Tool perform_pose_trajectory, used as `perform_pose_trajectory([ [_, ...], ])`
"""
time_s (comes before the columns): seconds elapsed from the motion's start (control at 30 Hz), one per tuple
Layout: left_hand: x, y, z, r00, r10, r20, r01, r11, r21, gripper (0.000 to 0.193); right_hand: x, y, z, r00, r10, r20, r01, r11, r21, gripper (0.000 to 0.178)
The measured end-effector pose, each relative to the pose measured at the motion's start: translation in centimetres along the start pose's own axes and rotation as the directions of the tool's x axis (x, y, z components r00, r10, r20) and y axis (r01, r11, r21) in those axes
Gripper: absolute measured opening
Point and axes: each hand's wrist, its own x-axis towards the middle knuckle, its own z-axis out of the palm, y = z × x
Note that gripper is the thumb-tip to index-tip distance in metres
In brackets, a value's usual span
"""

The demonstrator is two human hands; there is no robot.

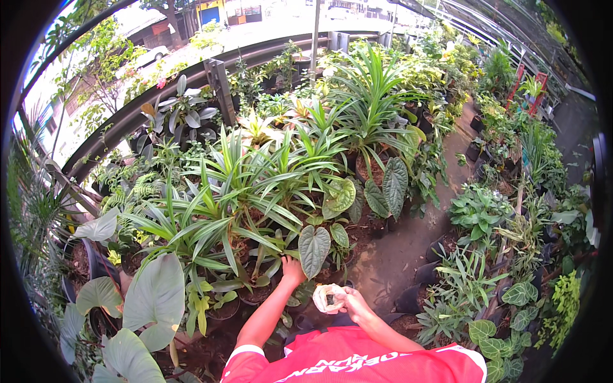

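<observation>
Pinching a crumpled, whitish, seemingly plastic bag [322, 300] between right-hand [353, 302] fingertips, before the red-and-white fabric shirt [338, 339]; likely light, soft, spill-prone, best held by the rim; tucking the left hand [293, 270] beside a dark-green, heart-shaped leaf [314, 250], impossible to tell with what hold

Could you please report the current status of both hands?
Right hand holding open whitish bag. Left hand among long green leaves, partly hidden. Broad leaf close beside it.
</observation>
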Motion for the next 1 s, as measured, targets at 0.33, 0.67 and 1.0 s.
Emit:
perform_pose_trajectory([
  [0.33,-0.7,0.3,-1.2,0.999,0.013,-0.046,-0.014,1.0,-0.019,0.059,0.1,0.0,0.3,1.0,-0.004,0.011,0.005,1.0,-0.019,0.009],
  [0.67,-3.4,1.0,-4.5,0.991,0.01,-0.133,-0.026,0.993,-0.113,0.042,0.0,-0.4,0.8,1.0,-0.022,0.016,0.022,1.0,0.002,0.008],
  [1.0,-8.9,0.1,-8.2,0.946,-0.154,-0.285,0.055,0.943,-0.327,0.033,0.6,-0.6,1.5,1.0,0.008,-0.022,-0.01,0.999,-0.052,0.011],
])
